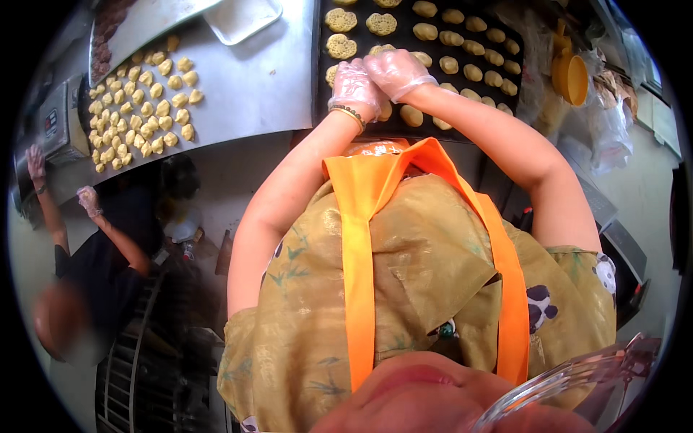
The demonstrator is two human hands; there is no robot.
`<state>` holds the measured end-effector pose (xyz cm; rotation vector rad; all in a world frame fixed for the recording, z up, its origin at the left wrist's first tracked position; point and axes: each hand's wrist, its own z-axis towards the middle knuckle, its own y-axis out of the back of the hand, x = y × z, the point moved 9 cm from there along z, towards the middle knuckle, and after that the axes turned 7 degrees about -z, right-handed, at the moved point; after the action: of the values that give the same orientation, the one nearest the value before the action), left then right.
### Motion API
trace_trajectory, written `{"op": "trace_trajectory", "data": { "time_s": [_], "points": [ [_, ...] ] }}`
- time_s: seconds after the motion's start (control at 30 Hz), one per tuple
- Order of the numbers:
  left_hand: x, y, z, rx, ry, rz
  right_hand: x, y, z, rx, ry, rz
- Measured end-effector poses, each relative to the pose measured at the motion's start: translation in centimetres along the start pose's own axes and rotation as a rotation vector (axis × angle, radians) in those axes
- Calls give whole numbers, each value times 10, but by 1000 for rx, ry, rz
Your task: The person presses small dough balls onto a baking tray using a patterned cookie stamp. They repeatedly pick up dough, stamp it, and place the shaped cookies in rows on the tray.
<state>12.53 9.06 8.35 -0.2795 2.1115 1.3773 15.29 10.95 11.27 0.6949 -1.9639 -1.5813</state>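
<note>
My left hand (354, 83) and my right hand (396, 71), both in clear plastic gloves, meet over a black baking tray (405, 39). Their fingers are curled and pressed together; whatever lies between or beneath them is hidden. Flattened, flower-shaped pastries with a stamped pattern (341, 46) stand on the tray's left side, one of them (332, 76) partly behind my left hand. Another stamped pastry (382, 49) shows just beyond my right hand. Rows of plain oval dough pieces (449, 65) fill the right side, and one such piece (411, 115) sits just nearer to me than my hands.
Left of the tray, many small dough lumps (146, 109) lie on a steel table (243, 86). A shallow metal tray (243, 21) and dark filling (105, 51) are behind. Another person's gloved hands (89, 201) are at far left, near a scale-like metal box (65, 122). A yellow cup (570, 78) hangs right.
</note>
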Motion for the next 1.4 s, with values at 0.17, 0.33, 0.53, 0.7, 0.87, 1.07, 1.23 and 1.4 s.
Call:
{"op": "trace_trajectory", "data": {
  "time_s": [0.17,0.33,0.53,0.7,0.87,1.07,1.23,1.4],
  "points": [
    [-1,-4,-5,-54,-63,85,-48,21,-12,126,-278,583],
    [-4,-2,-4,-44,-52,81,-48,-45,-78,668,-529,1373],
    [-6,-1,-2,42,-104,119,-29,-63,-88,452,-689,1930],
    [-2,-1,-1,49,-169,114,-26,-61,-84,279,-737,2039],
    [-4,9,-9,-3,-194,45,-29,-64,-86,149,-799,1960],
    [11,46,-33,-84,-149,-243,-36,-65,-97,79,-803,1851],
    [59,70,-62,-228,-55,-462,-33,-30,-106,67,-729,1962],
    [96,52,-86,-196,164,-783,-50,22,-129,24,-611,2171]
  ]
}}
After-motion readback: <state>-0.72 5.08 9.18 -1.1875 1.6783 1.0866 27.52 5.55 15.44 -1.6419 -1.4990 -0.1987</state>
